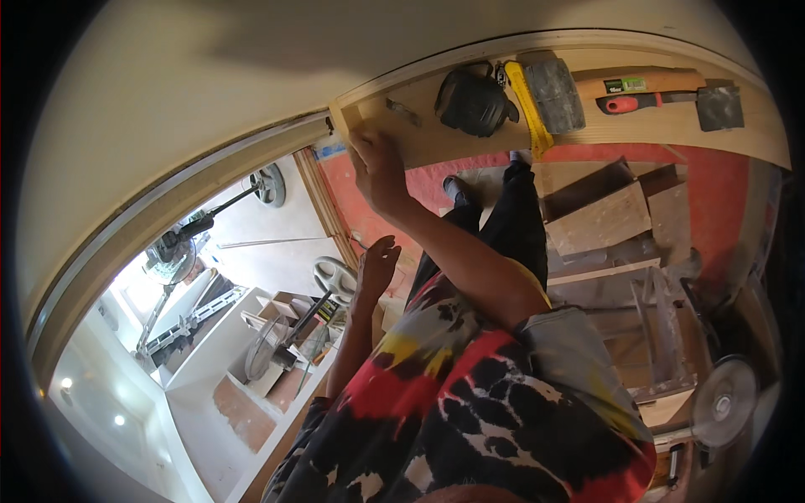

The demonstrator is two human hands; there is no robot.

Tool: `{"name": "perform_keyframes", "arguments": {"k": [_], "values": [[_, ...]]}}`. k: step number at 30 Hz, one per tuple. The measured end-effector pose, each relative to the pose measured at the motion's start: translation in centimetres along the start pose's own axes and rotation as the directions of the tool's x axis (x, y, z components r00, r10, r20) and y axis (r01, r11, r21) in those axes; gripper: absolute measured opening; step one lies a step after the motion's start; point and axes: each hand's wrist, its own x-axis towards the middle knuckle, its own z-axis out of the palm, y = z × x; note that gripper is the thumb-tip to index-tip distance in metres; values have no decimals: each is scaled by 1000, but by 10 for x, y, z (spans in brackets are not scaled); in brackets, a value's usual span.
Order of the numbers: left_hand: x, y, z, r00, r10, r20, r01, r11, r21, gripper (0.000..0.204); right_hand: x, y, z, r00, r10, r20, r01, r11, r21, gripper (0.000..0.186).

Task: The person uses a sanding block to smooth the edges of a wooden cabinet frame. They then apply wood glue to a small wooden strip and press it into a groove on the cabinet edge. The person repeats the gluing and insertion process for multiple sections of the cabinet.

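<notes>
My right hand (379, 173) reaches up to the left end of a long pale wooden board (423, 149) against the wall. Its fingers are curled around that end; whether something small is also in them cannot be seen. Lower down, my left hand (377, 267) hangs in the air with loosely bent fingers and nothing visible in it. On the board rest a black case-like object (475, 101), a yellow rule-like strip (528, 109) and a mallet with a black head (557, 96) and wooden handle. A scraper with a red and black handle (629, 103) lies beside the mallet handle.
To the left, a doorway-like opening shows a standing fan (172, 256) and a white cabinet (197, 394). Cardboard (604, 220) lies on the reddish floor at right, near a wooden frame (641, 335) and a round grey disc (725, 402). Dark-trousered legs (511, 210) show below the board.
</notes>
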Motion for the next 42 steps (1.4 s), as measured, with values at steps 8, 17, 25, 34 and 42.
{"name": "perform_keyframes", "arguments": {"k": [8, 17, 25, 34, 42], "values": [[-4, -7, 3, 1000, -6, 23, 6, 1000, 11, 37, 37, 16, 20, 993, -25, -116, 29, 999, 31, 3], [-1, -12, 3, 998, -16, 62, 16, 1000, 11, 38, -11, 0, -4, 996, -9, -88, 14, 998, 65, 5], [12, -1, -7, 999, 22, 50, -25, 998, 56, 37, 44, 15, 16, 999, 34, -30, -32, 997, 66, 7], [11, 7, -11, 999, 8, 43, -9, 1000, 25, 37, 1, 1, -8, 996, 52, 79, -52, 999, 1, 8], [7, 8, -14, 998, 43, -39, -40, 997, 60, 33, 4, 14, -12, 988, 20, 156, -23, 1000, 20, 8]]}}
